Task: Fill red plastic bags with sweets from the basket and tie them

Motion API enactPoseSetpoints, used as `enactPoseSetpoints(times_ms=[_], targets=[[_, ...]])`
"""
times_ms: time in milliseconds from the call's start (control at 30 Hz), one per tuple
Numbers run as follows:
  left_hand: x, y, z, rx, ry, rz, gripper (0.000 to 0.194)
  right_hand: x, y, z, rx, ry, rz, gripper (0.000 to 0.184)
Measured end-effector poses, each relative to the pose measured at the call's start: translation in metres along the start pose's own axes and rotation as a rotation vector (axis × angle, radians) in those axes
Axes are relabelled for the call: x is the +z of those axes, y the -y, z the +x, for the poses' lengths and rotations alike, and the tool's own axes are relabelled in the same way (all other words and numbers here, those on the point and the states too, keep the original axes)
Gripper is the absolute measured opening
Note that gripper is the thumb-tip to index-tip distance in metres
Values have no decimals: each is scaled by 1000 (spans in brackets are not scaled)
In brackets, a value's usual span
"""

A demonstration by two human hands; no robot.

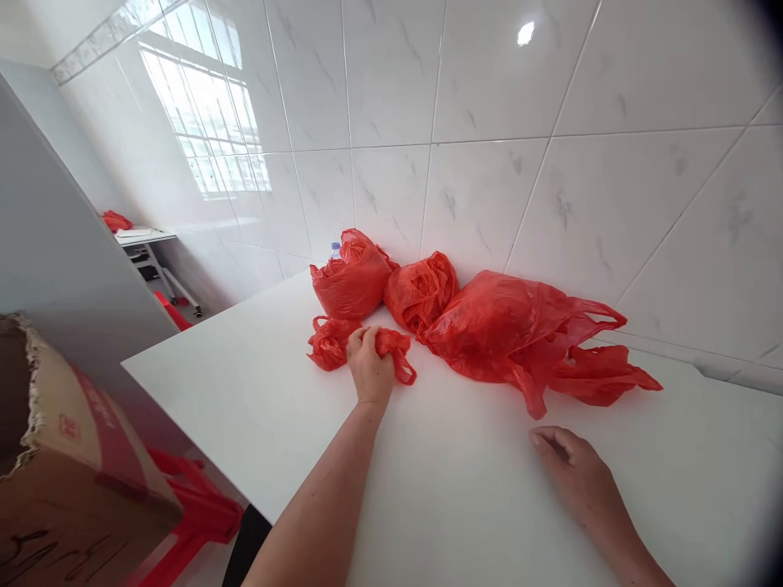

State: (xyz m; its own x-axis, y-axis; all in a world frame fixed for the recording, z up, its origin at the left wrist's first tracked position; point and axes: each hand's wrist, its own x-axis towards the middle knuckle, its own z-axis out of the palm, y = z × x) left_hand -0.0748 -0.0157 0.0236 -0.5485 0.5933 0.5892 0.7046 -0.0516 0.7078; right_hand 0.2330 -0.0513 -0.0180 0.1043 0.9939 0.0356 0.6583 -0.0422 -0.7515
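Fingers of your left hand (371, 364) are gripping a small, crumpled red plastic bag (395, 346) on the white, flat-topped table (245, 359), beside another small, bunched red plastic bag (330, 342). Your right hand (572, 469) rests near the big, knotted-looking red plastic bag (502, 326), its grip empty and loosely curled, thumb and forefinger close together; you can't tell whether they touch.

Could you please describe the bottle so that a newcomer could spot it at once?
On the white table, red plastic bags line the tiled wall. Peeking out behind the leftmost bag of that row is the bottle, set apart from its red neighbours by its blue cap.
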Motion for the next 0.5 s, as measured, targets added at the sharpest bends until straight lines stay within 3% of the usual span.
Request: enactPoseSetpoints(times_ms=[100, 267, 367, 433, 500], targets=[[-1, 6, 5, 4, -60, 220, 48, -1, -1, 1, 22, -6, 3, 33], [5, 18, 5, 194, 178, 371, 37, -6, -11, 12, 55, -113, -5, 32], [3, 29, 6, 100, 254, 460, 27, -10, -18, 23, -4, -329, 10, 35], [1, 33, 8, 23, 231, 503, 28, -11, -20, 29, -84, -466, -8, 36], [0, 33, 9, -20, 154, 512, 33, -12, -19, 34, -171, -512, -68, 36]])
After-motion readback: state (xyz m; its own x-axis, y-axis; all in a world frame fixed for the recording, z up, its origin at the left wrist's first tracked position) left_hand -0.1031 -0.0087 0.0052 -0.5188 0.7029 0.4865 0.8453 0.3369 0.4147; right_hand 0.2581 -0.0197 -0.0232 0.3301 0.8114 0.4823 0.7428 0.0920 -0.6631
